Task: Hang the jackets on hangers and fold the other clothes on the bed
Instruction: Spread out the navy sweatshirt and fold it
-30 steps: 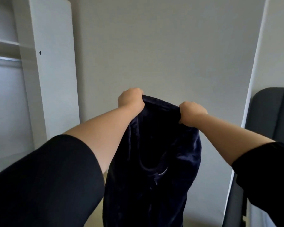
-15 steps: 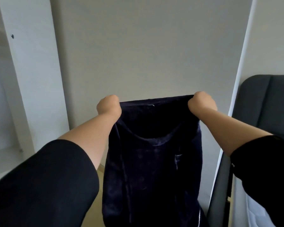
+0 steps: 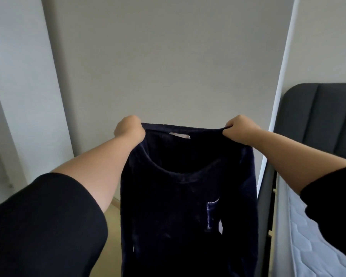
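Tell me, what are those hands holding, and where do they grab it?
A dark navy velvety top, held up. The left hand grips one end of its top edge, the right hand the other.

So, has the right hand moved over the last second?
Yes. The right hand has moved rightward, closer to the white vertical trim, stretching the navy top wider.

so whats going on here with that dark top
A person is holding a dark blue top up in the air by its shoulders. The left hand grips one shoulder and the right hand the other, so it hangs spread out in front of a plain wall. The bed is off to the right. The top is not on it and is not folded yet.
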Motion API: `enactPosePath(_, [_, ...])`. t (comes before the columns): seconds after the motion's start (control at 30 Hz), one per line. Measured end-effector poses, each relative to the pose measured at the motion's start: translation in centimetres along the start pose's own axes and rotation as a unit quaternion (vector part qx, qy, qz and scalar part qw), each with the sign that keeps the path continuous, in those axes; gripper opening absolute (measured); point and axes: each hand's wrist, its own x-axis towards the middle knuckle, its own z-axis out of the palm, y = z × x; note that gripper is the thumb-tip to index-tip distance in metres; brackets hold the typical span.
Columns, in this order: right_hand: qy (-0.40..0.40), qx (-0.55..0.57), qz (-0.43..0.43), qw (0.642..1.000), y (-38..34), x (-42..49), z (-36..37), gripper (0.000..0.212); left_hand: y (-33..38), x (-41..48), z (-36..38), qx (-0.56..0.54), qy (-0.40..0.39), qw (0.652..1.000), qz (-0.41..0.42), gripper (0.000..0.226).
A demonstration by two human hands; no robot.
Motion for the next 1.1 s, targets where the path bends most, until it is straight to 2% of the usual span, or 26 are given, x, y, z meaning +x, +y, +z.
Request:
enactPosePath(0.07, [0.092,-0.040,0.023,0.995,0.2,0.1,-0.5,0.017,0.5,-0.4,-0.2,0.063,0.025,0.997,0.037,0.020])
enactPosePath(0.13, [0.194,-0.066,0.013,0.979,0.3,0.1,-1.1,0.013,0.4,-0.1,-0.9,0.037,0.067,0.996,0.041,0.026])
enactPosePath(0.2, [0.306,-0.026,-0.001,0.952,0.6,-0.1,-1.2,0.012,0.3,0.5,-1.6,-0.090,0.126,0.988,-0.001,0.026])
enactPosePath(0.23, [0.325,0.012,0.010,0.945,0.9,0.1,-1.3,0.014,0.1,0.8,-1.9,-0.188,0.133,0.973,-0.025,0.027])
enactPosePath(0.27, [0.300,0.040,0.036,0.952,1.4,0.2,-1.2,0.015,-0.2,0.7,-2.2,-0.277,0.099,0.955,-0.037,0.025])
enactPosePath(0.3, [0.245,0.055,0.071,0.965,1.9,0.4,-1.0,0.015,-0.4,0.3,-2.2,-0.321,0.028,0.946,-0.025,0.020])
enactPosePath(0.37, [0.158,0.098,0.145,0.972,2.9,0.6,-0.8,0.013,-0.7,-0.8,-1.6,-0.256,-0.134,0.957,0.017,0.009])
enactPosePath(0.4, [0.160,0.119,0.166,0.966,3.3,0.6,-0.7,0.014,-0.8,-1.4,-1.1,-0.211,-0.178,0.961,0.020,0.006])
enactPosePath(0.43, [0.166,0.133,0.176,0.961,3.5,0.5,-0.7,0.016,-0.7,-1.8,-0.8,-0.189,-0.186,0.964,0.018,0.006])
enactPosePath(0.5, [0.141,0.161,0.184,0.959,3.5,0.1,-0.6,0.016,-0.2,-2.6,-0.5,-0.223,-0.173,0.959,-0.002,0.009])
enactPosePath(0.57, [0.053,0.256,0.202,0.944,3.6,-0.5,-1.0,0.014,0.4,-3.0,-0.4,-0.264,-0.188,0.946,-0.028,0.014])
enactPosePath(0.63, [-0.074,0.324,0.192,0.923,4.3,-1.2,-1.9,0.020,0.7,-3.3,-0.2,-0.273,-0.203,0.939,-0.048,0.018])
enactPosePath(0.73, [-0.273,0.306,0.130,0.903,5.1,-2.3,-3.3,0.028,1.2,-3.3,0.4,-0.285,-0.158,0.941,-0.085,0.020])
enactPosePath(0.8, [-0.341,0.259,0.087,0.899,5.1,-2.7,-3.6,0.035,1.5,-3.3,1.0,-0.311,-0.121,0.936,-0.112,0.019])
enactPosePath(0.83, [-0.349,0.224,0.077,0.906,5.1,-2.8,-3.5,0.038,1.7,-3.4,1.2,-0.328,-0.106,0.930,-0.128,0.019])
enactPosePath(0.87, [-0.335,0.166,0.072,0.925,4.8,-3.1,-3.2,0.037,1.8,-3.5,1.3,-0.343,-0.103,0.922,-0.146,0.020])
enactPosePath(0.93, [-0.241,0.003,0.054,0.969,4.0,-3.3,-2.4,0.021,1.9,-3.5,1.6,-0.375,-0.144,0.900,-0.167,0.031])
enactPosePath(1.0, [-0.080,-0.119,0.026,0.989,3.6,-2.9,-1.8,0.018,2.0,-3.6,1.4,-0.377,-0.285,0.871,-0.130,0.051])
enactPosePath(1.03, [-0.011,-0.118,0.023,0.993,3.6,-2.6,-1.6,0.020,2.1,-3.9,1.1,-0.357,-0.369,0.853,-0.092,0.054])
enactPosePath(1.1, [0.100,-0.053,0.044,0.993,3.8,-2.1,-1.5,0.020,2.4,-4.1,0.1,-0.295,-0.473,0.830,-0.006,0.040])
